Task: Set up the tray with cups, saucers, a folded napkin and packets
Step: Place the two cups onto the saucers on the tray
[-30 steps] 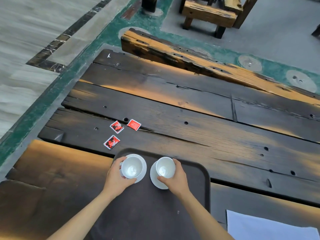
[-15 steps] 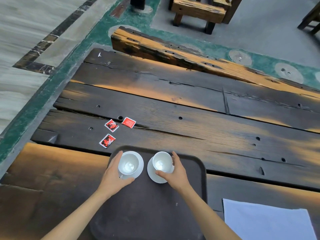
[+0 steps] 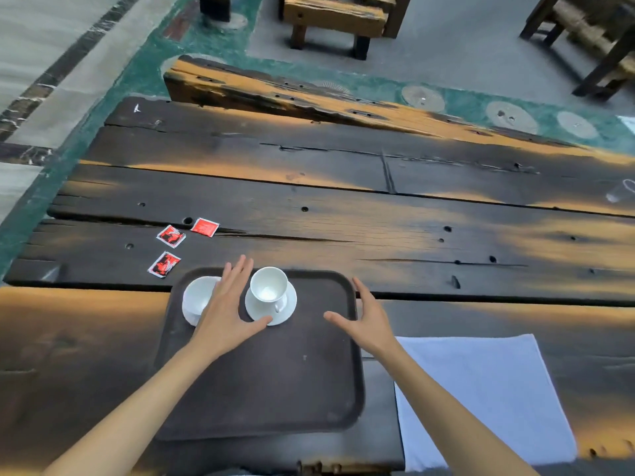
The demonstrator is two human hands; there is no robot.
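Observation:
A dark brown tray (image 3: 268, 383) lies on the wooden table in front of me. Two white cups on saucers stand at its far end: the right cup (image 3: 268, 288) on its saucer (image 3: 287, 309) is in full view, the left cup (image 3: 197, 297) is partly hidden by my left hand (image 3: 228, 310). That hand hovers open between the cups, fingers spread. My right hand (image 3: 364, 321) is open over the tray's right rim, holding nothing. A white napkin (image 3: 481, 396) lies flat to the right of the tray. Three red packets (image 3: 170, 236) lie on the table beyond the tray's far left corner.
The table is made of dark, weathered planks (image 3: 343, 214) with holes and cracks. A wooden bench (image 3: 275, 94) runs along its far side, and wooden stools (image 3: 336, 18) stand on the floor behind it.
Both hands have let go of the cups and opened. The right hand has moved right to the tray's rim; the left hand has shifted right, between the cups.

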